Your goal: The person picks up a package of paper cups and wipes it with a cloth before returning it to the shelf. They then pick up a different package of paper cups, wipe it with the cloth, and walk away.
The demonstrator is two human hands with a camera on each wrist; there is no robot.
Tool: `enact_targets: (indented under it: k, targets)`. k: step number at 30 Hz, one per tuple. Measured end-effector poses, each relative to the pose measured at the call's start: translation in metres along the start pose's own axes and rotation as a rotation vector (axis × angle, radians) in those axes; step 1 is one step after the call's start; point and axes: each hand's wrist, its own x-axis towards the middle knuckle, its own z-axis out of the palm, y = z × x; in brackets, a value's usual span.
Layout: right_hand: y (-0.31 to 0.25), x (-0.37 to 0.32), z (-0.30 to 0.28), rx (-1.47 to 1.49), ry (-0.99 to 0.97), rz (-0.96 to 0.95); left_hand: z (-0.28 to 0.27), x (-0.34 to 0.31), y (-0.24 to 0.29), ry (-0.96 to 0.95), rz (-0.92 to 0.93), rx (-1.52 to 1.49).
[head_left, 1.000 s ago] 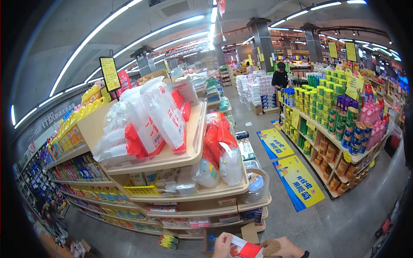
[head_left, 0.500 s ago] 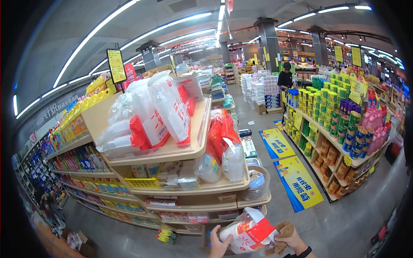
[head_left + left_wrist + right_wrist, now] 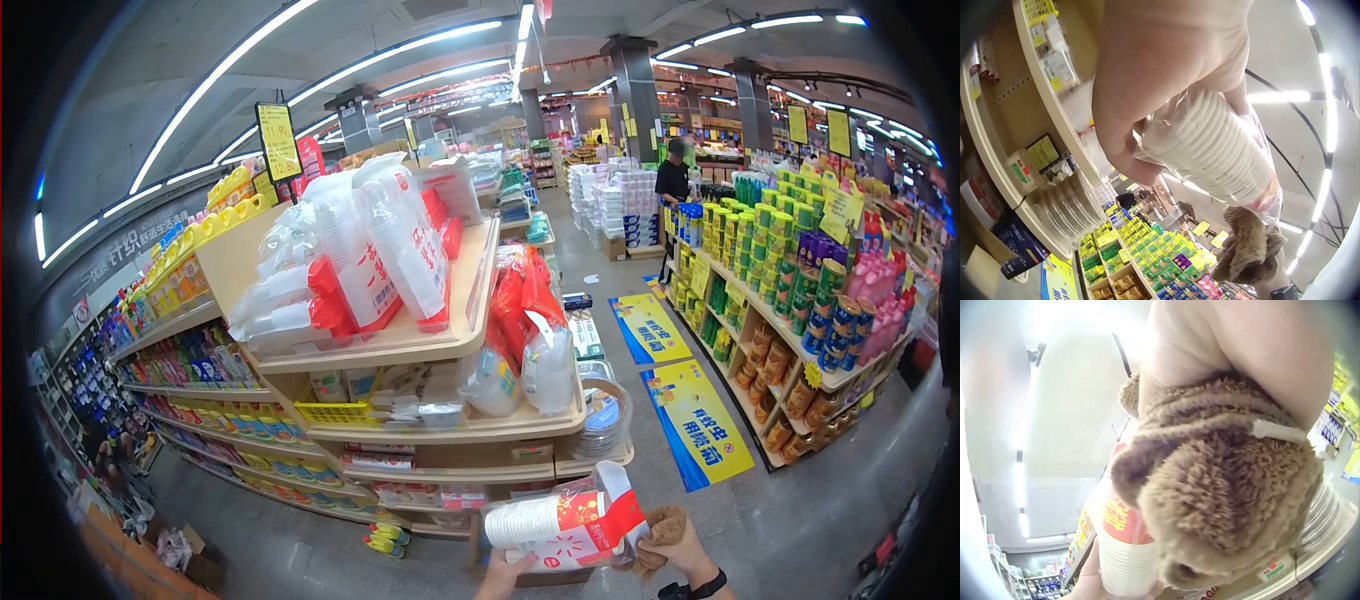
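Observation:
A clear-wrapped stack of white paper cups (image 3: 545,522) with a red and white label lies sideways between the hands in the head view. My left hand (image 3: 507,572) grips its rim end from below; in the left wrist view the fingers of that hand (image 3: 1172,75) curl round the wrapped cups (image 3: 1210,150). At the label end, my right hand (image 3: 685,553) holds a bunched brown fluffy cloth (image 3: 661,535) against the wrapper. The cloth (image 3: 1222,494) hides most of the right fingers in the right wrist view.
A shelf unit (image 3: 400,345) with bagged cups and plastic containers stands just beyond the hands. Stacked cans (image 3: 832,325) fill the shelf at right, past yellow floor posters (image 3: 695,425). A person in black (image 3: 672,180) stands in the aisle. Yellow-capped bottles (image 3: 385,540) are low at left.
The cup pack has risen into fuller view and turned more level, its label facing up. Both hands have come up with it, the left now lower under the rim end.

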Motion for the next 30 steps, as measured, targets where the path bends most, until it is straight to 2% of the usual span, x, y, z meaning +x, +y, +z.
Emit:
enact_targets:
  k: [3,5,6,8,9,10,12,14,15,17,20,23,27,29,30]
  targets:
    - [-0.005,0.006,-0.002,-0.179,-0.007,-0.021,-0.001,0.003,-0.003,0.044,0.068,0.048]
    - [-0.003,0.007,0.002,-0.029,0.205,-0.100,0.000,0.003,-0.003,0.060,0.081,0.043]
    - [0.003,0.009,-0.001,-0.032,0.200,-0.100,0.002,0.002,0.000,0.082,0.068,0.042]
    - [0.018,0.014,-0.007,0.076,0.324,-0.183,-0.001,0.005,-0.001,0.103,0.053,0.042]
    - [0.020,0.014,-0.009,0.076,0.325,-0.181,-0.009,0.011,-0.007,0.042,0.186,0.099]
    - [0.020,0.014,-0.011,0.050,0.296,-0.166,-0.014,0.013,-0.011,-0.020,0.319,0.156]
    - [0.007,0.016,-0.009,0.024,0.267,-0.152,-0.017,0.007,-0.013,-0.049,0.286,0.175]
    - [-0.010,0.020,-0.003,-0.094,-0.162,-0.213,-0.019,0.006,-0.021,-0.075,0.249,0.194]
    - [-0.006,0.020,0.000,-0.090,-0.161,-0.204,-0.020,0.007,-0.028,-0.079,0.241,0.230]
    - [0.007,0.018,0.005,-0.111,-0.204,-0.012,-0.023,0.002,-0.035,-0.077,0.221,0.271]
    - [0.014,0.021,0.006,-0.030,-0.241,0.018,-0.023,0.003,-0.038,-0.030,0.226,0.265]
    - [0.030,0.023,-0.004,-0.078,-0.273,0.070,-0.025,0.004,-0.044,-0.032,0.222,0.274]
    - [0.015,0.024,-0.001,-0.072,-0.273,0.128,-0.014,0.002,-0.039,0.020,0.114,0.170]
    - [0.019,0.027,-0.007,-0.145,-0.235,0.086,-0.011,0.003,-0.037,0.026,0.058,0.158]
    - [0.026,0.031,-0.011,-0.144,-0.242,0.107,-0.008,0.004,-0.035,0.004,0.139,0.176]
